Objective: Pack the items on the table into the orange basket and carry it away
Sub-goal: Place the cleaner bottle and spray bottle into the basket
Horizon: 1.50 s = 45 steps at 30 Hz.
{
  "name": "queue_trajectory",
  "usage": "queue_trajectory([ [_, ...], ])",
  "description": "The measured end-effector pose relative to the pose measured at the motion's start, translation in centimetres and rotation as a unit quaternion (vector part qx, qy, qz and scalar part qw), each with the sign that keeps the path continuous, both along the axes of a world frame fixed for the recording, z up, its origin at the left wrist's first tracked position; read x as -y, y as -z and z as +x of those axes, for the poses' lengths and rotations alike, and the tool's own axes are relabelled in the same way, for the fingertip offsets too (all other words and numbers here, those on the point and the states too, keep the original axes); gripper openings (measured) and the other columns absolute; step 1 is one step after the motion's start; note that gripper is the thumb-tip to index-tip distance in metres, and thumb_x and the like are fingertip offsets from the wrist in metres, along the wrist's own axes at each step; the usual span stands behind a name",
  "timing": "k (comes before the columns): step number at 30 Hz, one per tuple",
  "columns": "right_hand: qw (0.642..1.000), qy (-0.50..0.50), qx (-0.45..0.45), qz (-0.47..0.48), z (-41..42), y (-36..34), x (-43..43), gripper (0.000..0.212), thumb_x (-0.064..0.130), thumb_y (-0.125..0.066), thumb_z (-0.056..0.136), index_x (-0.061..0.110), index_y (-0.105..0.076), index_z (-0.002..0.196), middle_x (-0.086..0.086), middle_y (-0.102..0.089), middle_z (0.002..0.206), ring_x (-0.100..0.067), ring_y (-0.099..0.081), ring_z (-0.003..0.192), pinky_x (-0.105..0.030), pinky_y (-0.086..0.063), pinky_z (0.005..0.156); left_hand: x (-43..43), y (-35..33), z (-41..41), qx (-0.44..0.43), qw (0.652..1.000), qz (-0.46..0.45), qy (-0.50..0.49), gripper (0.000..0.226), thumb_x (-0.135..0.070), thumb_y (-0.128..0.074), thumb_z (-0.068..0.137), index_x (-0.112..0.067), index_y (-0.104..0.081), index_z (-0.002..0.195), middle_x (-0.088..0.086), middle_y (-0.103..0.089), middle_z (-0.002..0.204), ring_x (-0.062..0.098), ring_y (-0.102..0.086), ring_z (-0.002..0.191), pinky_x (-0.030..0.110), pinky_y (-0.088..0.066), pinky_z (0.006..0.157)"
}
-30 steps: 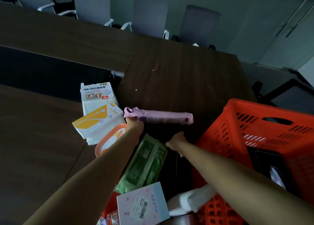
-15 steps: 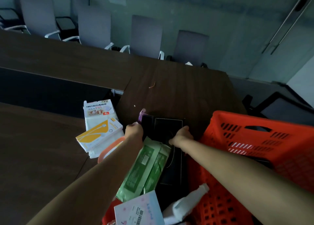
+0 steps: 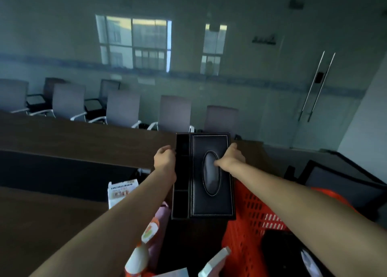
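Nearest the camera, a spray head [image 3: 215, 258] and a bottle [image 3: 137, 260] stand at the bottom edge. A pink item [image 3: 162, 214] lies just behind them, partly under the left forearm. To the right is the orange basket [image 3: 249, 220], with something dark already lying inside it. A white packet [image 3: 120, 191] rests on the table [image 3: 73, 138] to the left.

Above these, the black tissue box [image 3: 211, 205] is held in the air between the two hands, beside the basket's left wall. Its near right corner overlaps the rim in this view. The left hand [image 3: 165, 159] clasps the box's left edge, along the open side compartments. The right hand [image 3: 232, 160] grasps the right edge, fingers wrapped over the side and thumb lying on the lid by the oval slot.

The box's long axis runs away from the person, near end low and far end high. The lid and slot face up and lean toward the camera, with the compartments on the left.

Both grips sit on the far half, so the near end hangs unsupported and could dip and strike the rim or the bottles below. If lowered lengthwise across the basket it may wedge on the walls or land on the dark thing inside. The compartments look empty, though they are too dark to be sure; anything loose would slide out if the box tilts.

Beyond stand a row of chairs [image 3: 122, 107] and a wall.
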State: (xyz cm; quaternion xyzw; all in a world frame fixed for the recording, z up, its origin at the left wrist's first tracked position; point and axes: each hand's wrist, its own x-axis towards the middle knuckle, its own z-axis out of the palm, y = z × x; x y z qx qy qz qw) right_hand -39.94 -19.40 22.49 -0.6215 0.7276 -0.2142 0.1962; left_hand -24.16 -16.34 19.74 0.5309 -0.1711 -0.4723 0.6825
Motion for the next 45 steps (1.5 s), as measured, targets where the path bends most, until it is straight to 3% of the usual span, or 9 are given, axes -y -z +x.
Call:
queue_trajectory([
  [4,1.000,0.004,0.009,-0.018,-2.7,-4.7,-2.1,0.072,0.026,-0.073,0.077,0.005,-0.036,0.135,-0.013,-0.053,0.132,-0.032,-0.057,0.117,-0.034,-0.052,0.084,-1.6,-4.3,-2.2,0.003,0.999,-0.047,0.019,0.019,-0.014,-0.048,0.086,-0.023,-0.063,0.092,0.003,-0.063,0.099,0.022,-0.053,0.081,0.045,-0.042,0.104],
  [11,0.999,0.007,0.030,-0.025,-8.8,-9.6,-5.7,0.046,0.024,-0.074,0.075,0.004,-0.057,0.113,-0.015,-0.063,0.117,-0.033,-0.065,0.100,-0.037,-0.058,0.073,-2.1,-9.4,-7.5,0.018,0.995,-0.067,0.066,0.012,-0.016,-0.052,0.077,-0.019,-0.059,0.067,0.006,-0.056,0.083,0.025,-0.051,0.069,0.042,-0.049,0.087],
  [17,0.998,0.047,0.030,-0.026,-15.8,-11.0,-8.1,0.057,0.023,-0.078,0.070,0.003,-0.056,0.118,-0.014,-0.060,0.122,-0.035,-0.063,0.104,-0.040,-0.058,0.071,-2.3,-9.3,-14.1,0.016,0.990,-0.069,0.125,0.023,-0.010,-0.053,0.074,-0.016,-0.069,0.090,0.013,-0.066,0.107,0.029,-0.060,0.099,0.051,-0.049,0.097],
  [21,0.995,0.078,0.053,0.016,-20.7,-9.0,-8.8,0.061,0.019,-0.080,0.065,-0.003,-0.057,0.117,-0.019,-0.065,0.114,-0.039,-0.067,0.096,-0.048,-0.058,0.077,-2.6,-8.3,-18.9,0.013,0.980,-0.039,0.194,0.035,-0.010,-0.053,0.080,-0.007,-0.060,0.114,0.013,-0.062,0.108,0.028,-0.059,0.081,0.040,-0.051,0.085],
  [24,0.990,0.109,0.065,0.062,-24.3,-6.1,-9.1,0.060,0.017,-0.079,0.068,-0.003,-0.057,0.120,-0.023,-0.061,0.120,-0.040,-0.064,0.102,-0.050,-0.056,0.080,-1.7,-5.5,-22.2,0.019,0.967,0.011,0.255,0.057,-0.018,-0.058,0.069,-0.009,-0.057,0.125,0.011,-0.063,0.124,0.030,-0.061,0.098,0.043,-0.050,0.090],
  [29,0.980,0.132,0.079,0.123,-28.5,-1.2,-8.8,0.066,0.015,-0.078,0.072,-0.005,-0.049,0.127,-0.026,-0.050,0.133,-0.042,-0.054,0.118,-0.051,-0.053,0.080,-2.1,-1.4,-26.6,0.042,0.954,0.077,0.288,0.028,-0.010,-0.050,0.086,-0.006,-0.057,0.112,0.007,-0.059,0.086,0.021,-0.054,0.070,0.031,-0.045,0.049],
  [33,0.974,0.126,0.083,0.171,-30.3,2.4,-7.7,0.073,0.015,-0.079,0.070,-0.005,-0.044,0.131,-0.025,-0.048,0.134,-0.043,-0.053,0.119,-0.053,-0.053,0.080,-1.5,2.0,-28.5,0.024,0.945,0.130,0.301,0.010,-0.007,-0.046,0.088,-0.009,-0.052,0.096,0.005,-0.051,0.074,0.019,-0.049,0.063,0.028,-0.048,0.041],
  [37,0.969,0.118,0.079,0.204,-31.2,5.2,-5.9,0.071,0.012,-0.078,0.072,-0.005,-0.043,0.132,-0.025,-0.044,0.138,-0.045,-0.048,0.123,-0.054,-0.052,0.077,0.2,5.2,-29.6,0.032,0.941,0.173,0.288,0.016,-0.008,-0.045,0.088,-0.010,-0.046,0.072,0.002,-0.043,0.066,0.020,-0.050,0.049,0.027,-0.047,0.043],
  [45,0.959,0.063,-0.028,0.275,-32.5,10.1,-1.8,0.063,0.015,-0.078,0.069,-0.006,-0.052,0.124,-0.025,-0.058,0.120,-0.042,-0.063,0.100,-0.050,-0.057,0.065,3.3,12.1,-31.3,0.020,0.911,0.250,0.329,0.011,-0.022,-0.052,0.082,-0.015,-0.054,0.090,0.003,-0.049,0.072,0.021,-0.050,0.063,0.049,-0.048,0.079],
])
